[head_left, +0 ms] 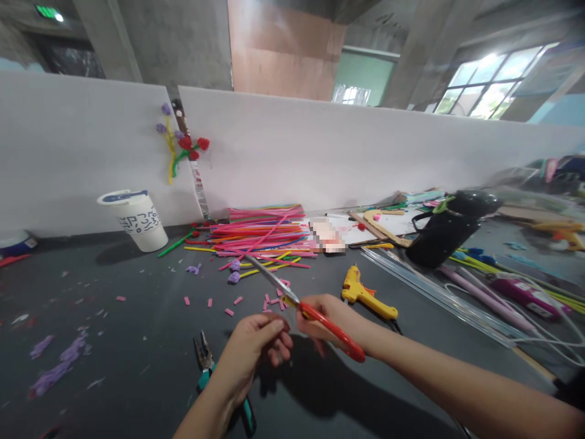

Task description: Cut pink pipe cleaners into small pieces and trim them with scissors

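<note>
Red-handled scissors (337, 332) are gripped in my right hand (322, 312), their blades shut or nearly so and pointing up and left over the table. Just to the left, my left hand (256, 344) has its thumb and index finger pinched together; what lies between them is too small to name. Small pink cut pieces (238, 300) are scattered on the dark table beyond my hands. Teal-handled pliers (204, 360) lie partly under my left forearm. Two purple-tipped yellow stems (256, 272) rest in front of a pile of pink and red sticks (260, 235).
A yellow glue gun (365, 296) lies right of my hands, near clear rods (425, 286) and a black bottle (454, 228). At left stands a white cup (139, 222). Purple scraps (59, 366) litter the left side. A white partition (320, 152) closes off the back.
</note>
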`<control>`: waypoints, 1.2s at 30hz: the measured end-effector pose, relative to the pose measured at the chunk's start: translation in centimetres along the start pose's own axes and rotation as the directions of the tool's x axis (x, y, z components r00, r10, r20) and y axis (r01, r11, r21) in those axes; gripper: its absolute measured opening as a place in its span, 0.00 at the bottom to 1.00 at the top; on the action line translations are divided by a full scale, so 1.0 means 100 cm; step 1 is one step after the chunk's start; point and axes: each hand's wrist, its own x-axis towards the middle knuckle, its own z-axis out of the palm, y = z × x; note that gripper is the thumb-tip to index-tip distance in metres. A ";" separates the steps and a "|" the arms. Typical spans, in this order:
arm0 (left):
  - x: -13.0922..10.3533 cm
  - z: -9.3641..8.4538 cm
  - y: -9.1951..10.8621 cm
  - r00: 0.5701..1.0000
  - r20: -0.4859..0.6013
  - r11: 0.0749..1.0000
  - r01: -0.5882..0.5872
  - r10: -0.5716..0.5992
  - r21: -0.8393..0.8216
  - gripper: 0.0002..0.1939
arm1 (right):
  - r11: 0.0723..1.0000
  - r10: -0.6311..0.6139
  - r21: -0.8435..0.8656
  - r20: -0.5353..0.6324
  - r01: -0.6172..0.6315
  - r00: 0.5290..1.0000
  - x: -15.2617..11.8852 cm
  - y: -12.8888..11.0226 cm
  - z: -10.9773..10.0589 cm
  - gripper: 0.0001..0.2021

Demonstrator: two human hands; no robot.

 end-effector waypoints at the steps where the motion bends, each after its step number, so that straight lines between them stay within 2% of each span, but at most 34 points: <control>1: 0.000 0.000 0.000 0.998 -0.049 0.996 -0.031 0.027 -0.084 0.08 | 1.000 -0.005 0.021 -0.037 0.006 0.999 0.001 0.001 0.002 0.02; 4: 0.001 0.001 -0.001 0.992 -0.089 0.945 -0.117 0.094 -0.304 0.06 | 0.995 -0.030 0.091 -0.107 0.039 0.994 0.005 -0.001 0.012 0.03; 7: 0.001 0.003 -0.005 0.986 -0.104 0.889 -0.163 0.131 -0.428 0.06 | 0.980 -0.068 0.178 -0.144 0.093 0.987 0.008 -0.006 0.029 0.06; 13: 0.001 0.007 -0.008 0.977 -0.204 0.861 -0.158 0.065 -0.483 0.07 | 0.940 -0.068 0.311 -0.228 0.139 0.971 0.020 -0.009 0.062 0.12; 17: -0.001 0.009 -0.007 0.970 -0.235 0.858 -0.176 0.067 -0.482 0.08 | 0.940 -0.036 0.316 -0.283 0.129 0.958 0.024 -0.011 0.069 0.13; 20: -0.003 0.009 -0.003 0.961 -0.238 0.894 -0.225 0.138 -0.387 0.08 | 0.968 0.011 0.246 -0.267 0.058 0.964 0.021 -0.016 0.064 0.09; 24: -0.005 0.001 0.008 0.939 -0.256 0.958 -0.266 0.231 -0.108 0.06 | 0.987 0.057 0.159 -0.128 -0.037 0.990 0.012 -0.024 0.043 0.03; 27: -0.006 -0.005 0.016 0.963 -0.168 0.976 -0.202 0.213 0.081 0.07 | 0.991 0.107 0.081 0.009 -0.107 0.994 0.005 -0.026 0.024 0.02; 31: -0.006 -0.005 0.015 0.988 0.004 0.970 -0.153 0.155 0.191 0.07 | 0.989 0.142 -0.044 0.120 -0.138 0.982 -0.005 -0.027 0.004 0.04; 36: -0.004 -0.003 0.007 0.992 0.042 0.957 -0.123 0.116 0.262 0.06 | 0.968 0.158 -0.224 0.186 -0.115 0.970 -0.010 -0.030 -0.007 0.04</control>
